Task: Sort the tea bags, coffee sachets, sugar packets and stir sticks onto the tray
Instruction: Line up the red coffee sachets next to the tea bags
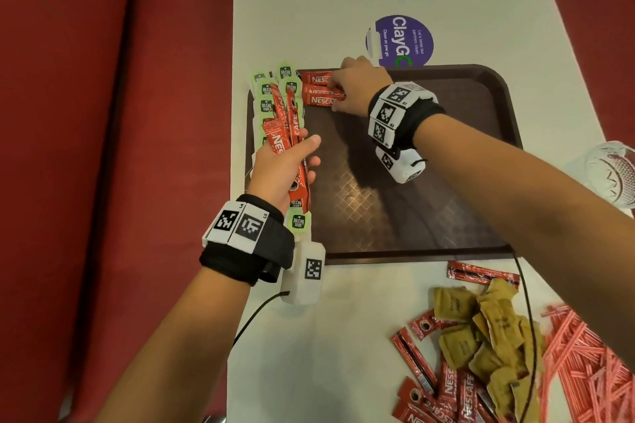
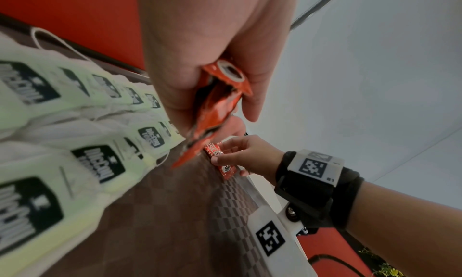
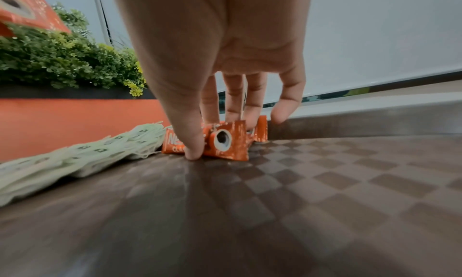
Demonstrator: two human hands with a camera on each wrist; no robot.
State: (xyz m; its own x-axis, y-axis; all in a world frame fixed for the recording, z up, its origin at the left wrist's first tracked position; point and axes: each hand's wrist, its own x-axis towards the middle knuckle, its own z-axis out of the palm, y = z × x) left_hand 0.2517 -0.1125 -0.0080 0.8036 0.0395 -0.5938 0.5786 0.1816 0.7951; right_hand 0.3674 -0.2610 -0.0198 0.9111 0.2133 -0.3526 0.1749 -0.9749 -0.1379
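Observation:
A brown tray [image 1: 412,182] lies on the white table. Green tea bags [image 1: 266,89] run in a row along its left edge. Above them my left hand [image 1: 309,154] grips a bunch of red coffee sachets [image 1: 292,124]; the left wrist view shows the bunch [image 2: 217,105] between my curled fingers. My right hand [image 1: 335,94] is at the tray's far left corner, thumb and fingers pinching a few red sachets [image 1: 318,89] that lie there. In the right wrist view the thumb presses their near side [image 3: 230,141] and the fingers their far side, beside the tea bags [image 3: 75,158].
On the table near the tray's front right lies a loose pile: red sachets [image 1: 436,388], brown sugar packets [image 1: 481,336] and red-striped stir sticks [image 1: 584,364]. A cut glass [image 1: 611,172] stands at the right edge. A purple sticker [image 1: 402,39] lies beyond the tray. A red bench [image 1: 103,148] lies left.

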